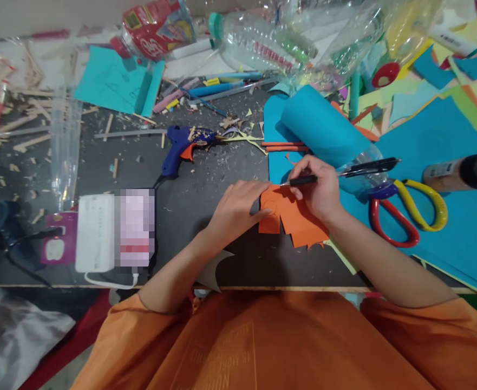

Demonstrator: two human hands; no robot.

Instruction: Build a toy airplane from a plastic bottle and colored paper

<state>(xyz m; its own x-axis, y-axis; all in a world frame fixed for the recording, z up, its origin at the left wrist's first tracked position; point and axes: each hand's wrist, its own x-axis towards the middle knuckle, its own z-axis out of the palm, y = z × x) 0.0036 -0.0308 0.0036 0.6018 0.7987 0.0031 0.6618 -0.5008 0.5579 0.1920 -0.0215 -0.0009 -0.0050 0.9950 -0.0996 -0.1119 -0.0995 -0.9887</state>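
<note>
An orange paper piece (303, 219) with cut edges lies on the dark table, near its front edge. My left hand (240, 208) rests with its fingers spread over the paper's left end, where a faint round outline shows. In my right hand (317, 187) is a black pen (303, 180), pinched between the fingers, its tip at the paper's upper edge. Just behind the hand lies a bottle wrapped in blue paper (327, 127).
A blue glue gun (177, 146) lies left of centre, beyond a white power bank (96, 233) and a phone. Red and yellow scissors (394, 216) and a dark-capped bottle (461, 172) are at the right. Plastic bottles (258, 46), sticks and paper scraps line the back.
</note>
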